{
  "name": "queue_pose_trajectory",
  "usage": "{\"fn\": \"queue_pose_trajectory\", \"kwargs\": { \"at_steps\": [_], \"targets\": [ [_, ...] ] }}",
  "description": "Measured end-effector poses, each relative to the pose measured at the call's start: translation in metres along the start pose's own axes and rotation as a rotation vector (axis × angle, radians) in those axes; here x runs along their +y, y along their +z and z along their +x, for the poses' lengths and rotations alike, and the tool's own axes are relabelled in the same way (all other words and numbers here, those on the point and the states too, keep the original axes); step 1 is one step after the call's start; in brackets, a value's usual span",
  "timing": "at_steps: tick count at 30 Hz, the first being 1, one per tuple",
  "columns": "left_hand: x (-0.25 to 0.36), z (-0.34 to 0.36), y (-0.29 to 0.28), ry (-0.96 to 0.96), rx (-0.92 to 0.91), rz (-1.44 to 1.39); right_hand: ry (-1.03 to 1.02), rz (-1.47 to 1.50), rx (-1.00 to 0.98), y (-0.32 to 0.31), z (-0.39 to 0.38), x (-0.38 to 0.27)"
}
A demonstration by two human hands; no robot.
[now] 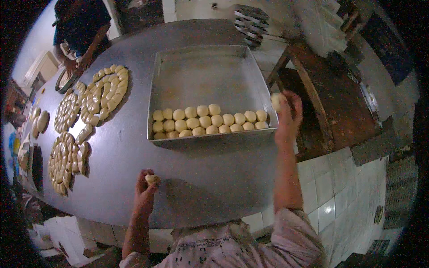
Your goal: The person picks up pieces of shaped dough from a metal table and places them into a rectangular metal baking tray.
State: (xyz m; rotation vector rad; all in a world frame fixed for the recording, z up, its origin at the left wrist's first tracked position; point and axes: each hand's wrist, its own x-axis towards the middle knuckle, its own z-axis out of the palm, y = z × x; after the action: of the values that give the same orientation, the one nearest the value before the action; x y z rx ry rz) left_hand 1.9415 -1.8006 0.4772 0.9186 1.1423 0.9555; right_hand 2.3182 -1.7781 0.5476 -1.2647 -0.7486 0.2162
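Note:
My left hand (145,182) is closed around a small piece of dough (152,180), low over the near part of the metal table. At the right side wall of the baking tray, my right hand (289,111) grips a round dough ball (278,102). The large rectangular metal tray (152,98) has dough balls (204,122) packed in rows along its near side. Two rows run nearly the full width, and a third reaches from the left to about the middle. The tray's far part shows bare metal.
Coiled clusters of cut dough pieces (105,94) lie on the left of the metal table (125,156). Across the table, a co-worker's hands (76,66) are at a round pan (67,81). A brown wooden table (339,98) stands to the right, beyond the tray.

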Motion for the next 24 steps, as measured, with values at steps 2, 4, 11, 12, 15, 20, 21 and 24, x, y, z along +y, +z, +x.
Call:
{"fn": "queue_pose_trajectory", "kwargs": {
  "at_steps": [2,4,11,12,15,20,21,24],
  "targets": [
    [-0.011,0.008,0.009,0.006,-0.046,-0.011,-0.202,-0.178,-0.149,0.029,0.022,0.058],
    [-0.005,0.009,-0.002,-0.006,-0.072,0.138,-0.116,-0.604,-0.583,0.046,0.016,0.087],
    [-0.011,-0.018,-0.001,-0.197,-0.412,-0.236,-0.176,-0.369,-1.036,0.093,-0.187,-0.043],
    [-0.005,-0.026,-0.003,-0.224,-0.477,-0.053,-0.009,-0.254,-1.236,0.08,-0.205,-0.028],
    [0.018,-0.014,-0.054,-0.015,-0.437,0.483,0.296,-0.449,-0.86,0.022,-0.224,-0.014],
    [0.015,0.023,-0.22,0.459,0.877,1.071,-0.563,-1.546,-0.73,-0.095,-0.183,0.06],
    [0.014,0.033,-0.241,0.447,1.045,1.208,-0.618,-1.64,-0.628,-0.106,-0.169,0.087],
    [-0.012,0.069,-0.287,0.296,1.001,1.376,-0.247,-1.268,-0.173,-0.014,-0.163,0.066]
  ]
}}
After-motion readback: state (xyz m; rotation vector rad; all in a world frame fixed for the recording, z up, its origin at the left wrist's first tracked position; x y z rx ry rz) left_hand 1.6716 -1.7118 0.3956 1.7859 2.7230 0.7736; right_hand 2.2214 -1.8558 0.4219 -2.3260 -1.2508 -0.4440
